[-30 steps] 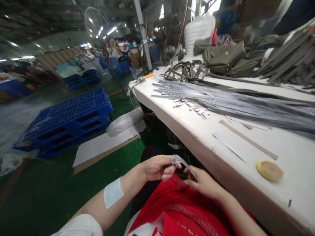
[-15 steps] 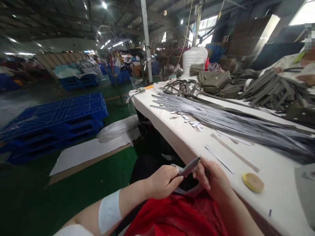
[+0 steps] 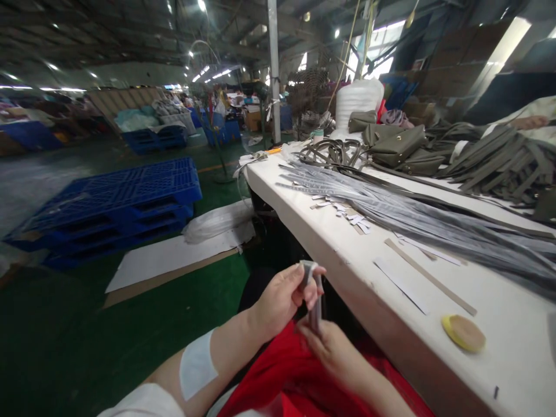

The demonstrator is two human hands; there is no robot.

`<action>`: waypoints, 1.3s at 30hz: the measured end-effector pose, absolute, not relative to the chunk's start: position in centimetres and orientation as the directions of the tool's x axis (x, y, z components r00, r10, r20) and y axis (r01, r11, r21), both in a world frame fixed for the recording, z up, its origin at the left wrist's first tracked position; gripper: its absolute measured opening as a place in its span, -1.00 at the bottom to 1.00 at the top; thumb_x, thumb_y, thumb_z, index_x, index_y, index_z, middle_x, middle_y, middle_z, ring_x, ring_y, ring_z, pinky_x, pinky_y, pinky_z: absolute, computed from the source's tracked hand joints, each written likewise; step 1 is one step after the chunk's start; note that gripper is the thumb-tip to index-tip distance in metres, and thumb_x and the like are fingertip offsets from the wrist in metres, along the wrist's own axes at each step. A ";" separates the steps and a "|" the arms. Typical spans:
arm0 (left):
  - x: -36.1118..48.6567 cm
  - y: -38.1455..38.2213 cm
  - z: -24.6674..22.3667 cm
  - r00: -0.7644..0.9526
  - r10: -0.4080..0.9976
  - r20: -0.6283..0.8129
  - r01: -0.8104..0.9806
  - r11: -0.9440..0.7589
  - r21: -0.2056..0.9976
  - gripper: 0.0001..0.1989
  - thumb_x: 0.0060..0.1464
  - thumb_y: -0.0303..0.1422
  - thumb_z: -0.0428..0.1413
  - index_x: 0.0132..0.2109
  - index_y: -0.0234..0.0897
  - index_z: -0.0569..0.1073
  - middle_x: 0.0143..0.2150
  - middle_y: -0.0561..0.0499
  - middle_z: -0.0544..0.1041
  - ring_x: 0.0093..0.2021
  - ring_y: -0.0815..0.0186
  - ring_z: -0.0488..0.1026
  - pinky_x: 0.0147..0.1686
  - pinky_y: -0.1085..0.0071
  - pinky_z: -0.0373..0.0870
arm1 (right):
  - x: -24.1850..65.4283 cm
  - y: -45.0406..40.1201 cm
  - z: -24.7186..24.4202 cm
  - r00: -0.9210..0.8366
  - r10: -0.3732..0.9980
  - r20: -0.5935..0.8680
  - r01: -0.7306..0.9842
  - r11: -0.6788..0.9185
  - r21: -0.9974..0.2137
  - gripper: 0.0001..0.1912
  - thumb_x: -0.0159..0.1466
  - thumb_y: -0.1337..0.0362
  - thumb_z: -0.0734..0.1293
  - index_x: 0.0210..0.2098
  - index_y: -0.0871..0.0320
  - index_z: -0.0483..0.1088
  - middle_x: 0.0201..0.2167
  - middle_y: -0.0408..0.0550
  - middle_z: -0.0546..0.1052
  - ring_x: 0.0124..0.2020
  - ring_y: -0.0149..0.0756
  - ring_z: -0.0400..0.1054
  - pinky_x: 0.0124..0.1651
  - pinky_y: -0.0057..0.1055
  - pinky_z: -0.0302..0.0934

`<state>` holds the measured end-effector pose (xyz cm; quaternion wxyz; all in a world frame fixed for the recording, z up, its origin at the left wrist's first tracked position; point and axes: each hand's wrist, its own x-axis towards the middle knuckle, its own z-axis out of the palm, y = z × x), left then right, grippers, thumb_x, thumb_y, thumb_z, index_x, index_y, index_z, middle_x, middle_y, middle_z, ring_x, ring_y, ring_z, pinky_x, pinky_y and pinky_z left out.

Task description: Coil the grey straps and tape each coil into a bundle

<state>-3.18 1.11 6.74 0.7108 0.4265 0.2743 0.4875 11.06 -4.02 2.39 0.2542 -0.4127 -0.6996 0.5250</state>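
Over my lap a grey strap point(image 3: 315, 310) is held between both hands, bent over at its upper end. My left hand point(image 3: 284, 292) pinches that folded end between thumb and fingers, one finger reaching past it. Lower down, my right hand point(image 3: 332, 344) is closed around the strap, its fingers partly hidden and slightly blurred. The strap's lower part is hidden behind my right hand. Both hands are beside the near edge of the white table point(image 3: 347, 278).
On the table lie a long bundle of grey straps point(image 3: 412, 214), paper scraps point(image 3: 358, 223), a loose brown strip point(image 3: 430, 275) and a yellow-rimmed disc point(image 3: 464, 333). Olive bags point(image 3: 393, 145) are piled behind. Blue pallets point(image 3: 125, 202) stand on the floor at left.
My right hand has moved down and left, off the table edge. My left hand has risen with the strap's end, and the strap has turned from slanting to nearly upright. The view has shifted slightly.
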 end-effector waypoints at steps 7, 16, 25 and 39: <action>-4.6 2.7 3.1 0.449 0.690 0.567 0.289 -0.713 0.639 -0.43 0.28 -0.03 -0.22 0.02 -0.45 0.41 -0.24 -0.19 0.46 -0.16 0.13 0.39 0.00 0.11 0.28 | 13.0 -5.8 5.2 -0.476 0.879 0.004 -0.015 -0.004 -1.000 -0.48 0.34 -0.09 0.14 -0.43 0.20 0.43 -0.70 -0.20 0.27 -0.64 -0.46 0.09 -0.51 -0.49 0.09; -3.6 0.1 4.5 0.607 0.776 -0.172 0.013 0.207 0.978 -0.47 0.25 0.01 -0.14 -0.34 -0.36 0.45 -0.70 0.19 0.13 -0.69 0.46 0.07 -0.57 0.48 0.09 | 18.4 0.7 5.7 -0.079 0.961 0.266 0.605 0.258 -0.753 -0.55 0.12 0.17 0.34 0.00 0.12 0.39 -0.04 0.08 0.47 0.00 -0.04 0.33 0.09 -0.14 0.17; -3.3 1.8 6.7 0.185 0.961 0.206 -0.276 -0.151 0.949 -0.56 0.29 -0.10 -0.11 0.03 -0.36 0.41 -0.45 0.07 0.37 -0.39 0.35 0.36 0.03 0.23 0.26 | 10.9 -5.3 3.1 -0.612 0.782 -0.121 0.157 -0.030 -0.987 -0.56 0.36 0.02 0.15 -0.38 0.22 0.43 -0.58 -0.17 0.33 -0.53 -0.43 0.17 -0.46 -0.50 0.10; -2.5 -0.2 5.3 0.613 0.767 -0.187 -0.085 0.300 0.950 -0.39 0.21 0.09 -0.13 -0.33 -0.40 0.47 -0.73 0.19 0.16 -0.72 0.47 0.11 -0.58 0.48 0.11 | 16.3 -1.2 3.7 -0.242 0.923 0.299 0.573 0.385 -0.724 -0.50 0.15 0.39 0.23 0.10 0.09 0.30 0.05 0.05 0.41 0.09 -0.11 0.25 0.18 -0.14 0.11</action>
